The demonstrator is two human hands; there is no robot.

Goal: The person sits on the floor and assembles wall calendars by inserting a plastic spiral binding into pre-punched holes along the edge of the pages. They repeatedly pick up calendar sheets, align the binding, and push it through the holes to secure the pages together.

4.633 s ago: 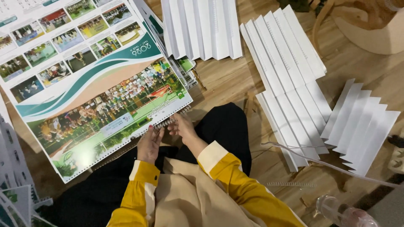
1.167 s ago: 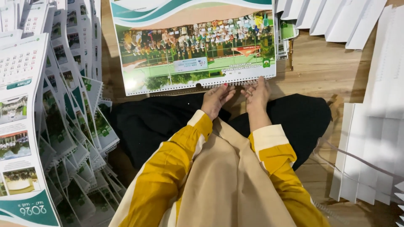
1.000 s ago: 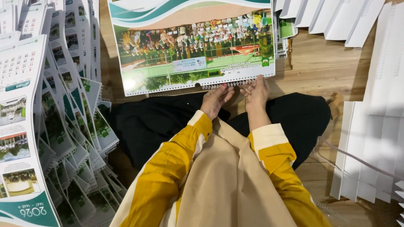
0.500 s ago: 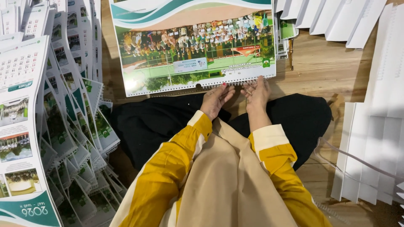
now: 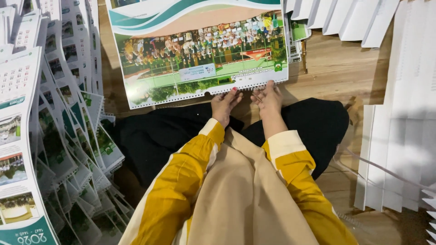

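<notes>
Just beyond both hands (image 5: 247, 102), fingertips touching, lies the calendar (image 5: 200, 50).

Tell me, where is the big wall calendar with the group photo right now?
In the head view the calendar lies flat on the wooden floor, top centre, its wire-bound edge touched by the left hand and right hand.

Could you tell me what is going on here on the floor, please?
A person sits on a wooden floor with both hands at the wire-bound bottom edge of a large calendar. The left hand and right hand touch its spiral binding. More calendars lie fanned out to the left, white paper stacks to the right.
</notes>
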